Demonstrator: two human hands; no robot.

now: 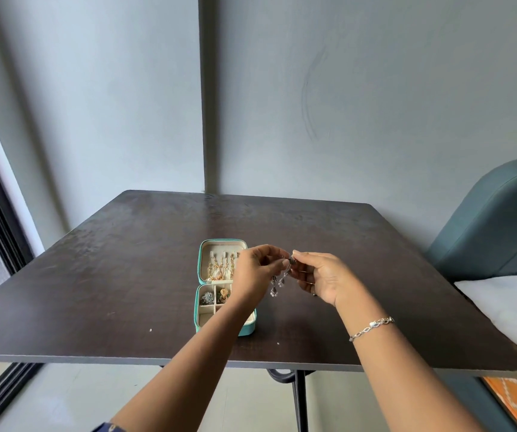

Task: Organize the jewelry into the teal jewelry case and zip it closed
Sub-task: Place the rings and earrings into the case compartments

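While the open case [223, 285] is already holding chains and rings, both hands [255, 271] [319, 277] are pinching a dangling silver piece [280, 279] at its three o'clock, zip undone.

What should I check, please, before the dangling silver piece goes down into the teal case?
1. Teal case open, lid flat on the table: ok.
2. Silver piece held by left hand and right hand: ok.
3. Free compartment at the case's near left: ok.
4. Gold chains hung in the lid: ok.
5. Right side of the case free: cannot tell, the left arm covers it.
6. Dangling drops untangled: cannot tell.
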